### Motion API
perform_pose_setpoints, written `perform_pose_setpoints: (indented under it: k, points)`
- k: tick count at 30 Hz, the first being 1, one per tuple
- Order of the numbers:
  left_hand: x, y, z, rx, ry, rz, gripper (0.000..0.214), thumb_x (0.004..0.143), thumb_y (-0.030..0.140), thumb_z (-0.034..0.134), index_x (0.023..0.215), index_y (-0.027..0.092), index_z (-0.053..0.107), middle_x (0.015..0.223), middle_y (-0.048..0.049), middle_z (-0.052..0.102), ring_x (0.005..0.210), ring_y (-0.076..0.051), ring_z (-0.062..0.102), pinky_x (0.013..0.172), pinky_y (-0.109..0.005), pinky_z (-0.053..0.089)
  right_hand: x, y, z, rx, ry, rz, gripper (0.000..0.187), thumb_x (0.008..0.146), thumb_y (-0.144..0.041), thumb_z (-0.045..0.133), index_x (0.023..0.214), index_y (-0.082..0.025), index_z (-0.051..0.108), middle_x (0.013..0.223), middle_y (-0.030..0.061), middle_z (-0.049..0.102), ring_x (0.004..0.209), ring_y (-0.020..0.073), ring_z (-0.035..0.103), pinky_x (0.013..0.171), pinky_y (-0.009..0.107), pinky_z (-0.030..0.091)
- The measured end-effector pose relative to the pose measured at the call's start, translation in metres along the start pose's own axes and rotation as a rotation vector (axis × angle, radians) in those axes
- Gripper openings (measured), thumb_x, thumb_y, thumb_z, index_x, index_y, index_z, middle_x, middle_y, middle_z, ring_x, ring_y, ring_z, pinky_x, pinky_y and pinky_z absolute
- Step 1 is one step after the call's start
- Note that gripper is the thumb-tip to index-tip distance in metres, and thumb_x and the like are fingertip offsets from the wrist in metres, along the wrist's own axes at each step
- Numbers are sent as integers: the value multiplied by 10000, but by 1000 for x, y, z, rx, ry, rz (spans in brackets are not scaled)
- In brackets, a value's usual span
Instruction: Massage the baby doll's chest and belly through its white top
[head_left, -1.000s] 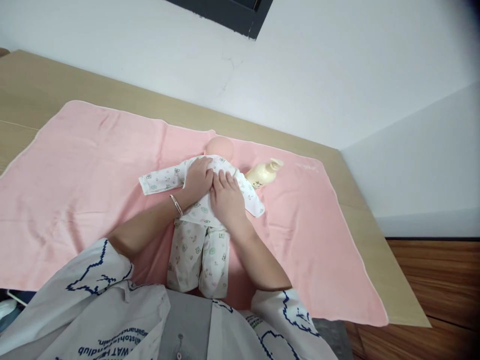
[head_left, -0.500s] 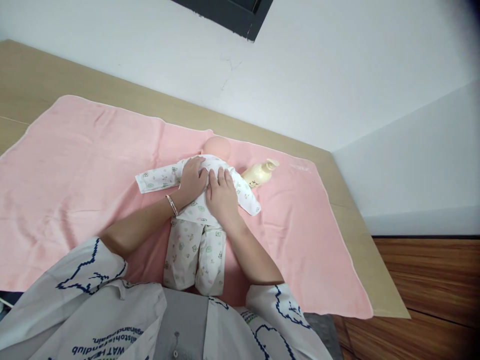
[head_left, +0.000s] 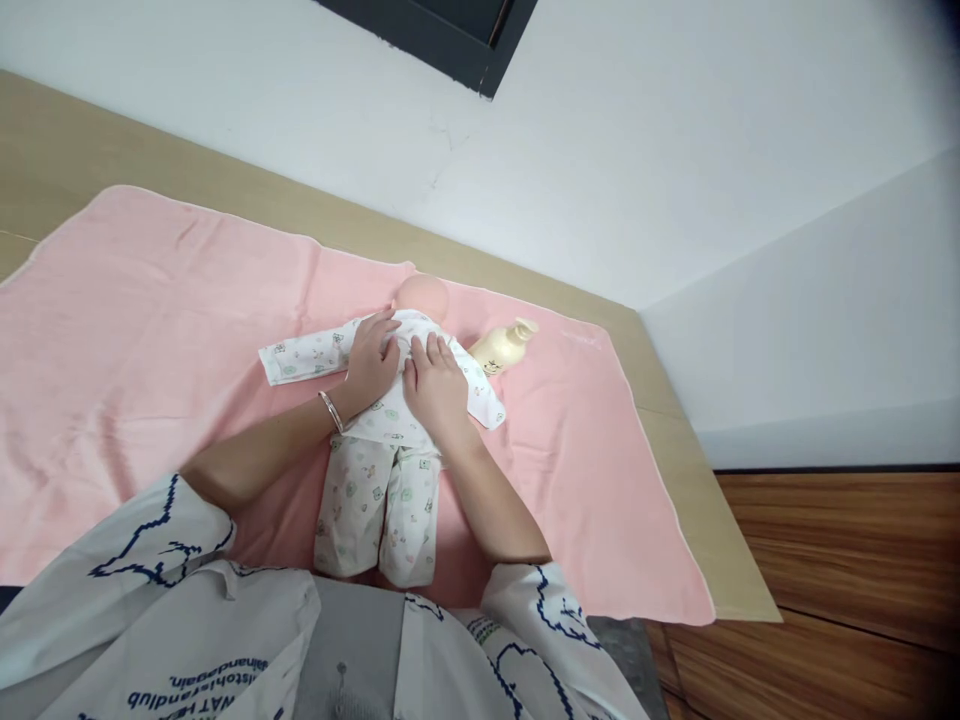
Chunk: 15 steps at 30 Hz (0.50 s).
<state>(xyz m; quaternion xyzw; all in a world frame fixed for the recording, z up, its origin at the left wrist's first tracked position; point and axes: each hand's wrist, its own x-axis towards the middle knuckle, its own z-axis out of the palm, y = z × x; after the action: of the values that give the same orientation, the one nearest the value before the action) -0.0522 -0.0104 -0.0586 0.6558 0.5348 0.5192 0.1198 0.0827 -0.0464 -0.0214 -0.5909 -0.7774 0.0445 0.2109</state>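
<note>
White wall (head_left: 600, 150) fills the upper half of the frame, with the corner of a dark window frame (head_left: 450, 30) at the top centre. Below it a pale wooden table (head_left: 664, 425) runs from the upper left down to the right, and brown floorboards (head_left: 862, 560) show in the lower right. A pink towel (head_left: 150, 300) is spread over most of the tabletop.

The doll (head_left: 379, 480) lies on its back on the towel at the middle of the frame, with its bare head towards the wall and its legs towards the person. It wears a white printed top and matching trousers, and one sleeve is stretched out flat to the left.

Both of the person's hands rest on the doll's chest, side by side and touching. The left hand (head_left: 373, 352) lies palm down with its fingers a little bent near the collar; I cannot tell whether they nip the cloth. A thin bracelet (head_left: 328, 411) circles that wrist. The right hand (head_left: 433, 385) is laid flat, with its fingers straight and close together pointing at the doll's neck, gripping nothing.

A cream bottle (head_left: 499, 347) lies on its side on the towel, just right of the doll's shoulder, with its pump top pointing to the upper right. White sleeves (head_left: 187, 560) with blue print fill the bottom of the frame.
</note>
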Motion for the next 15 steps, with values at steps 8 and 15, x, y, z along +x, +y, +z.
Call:
perform_pose_setpoints:
  k: [8, 15]
  points:
    - [2, 6, 4, 225, -153, -61, 387, 918, 215, 453, 1243, 154, 654, 1360, -165, 612, 1309, -302, 548, 1173, -500, 418, 22, 34, 2, 85, -70, 43, 600, 1040, -437, 365, 1553, -129, 410, 1653, 194, 346, 1579, 308, 268, 1286, 588, 207]
    - [8, -3, 5, 248, -319, 2, 512, 954, 277, 434, 1430, 119, 535, 1562, -171, 491, 1511, -313, 386, 1281, -536, 251, 11, 16, 3, 17, -16, 82, 588, 1032, -386, 351, 1507, -57, 459, 1547, 248, 493, 1507, 357, 402, 1257, 609, 250]
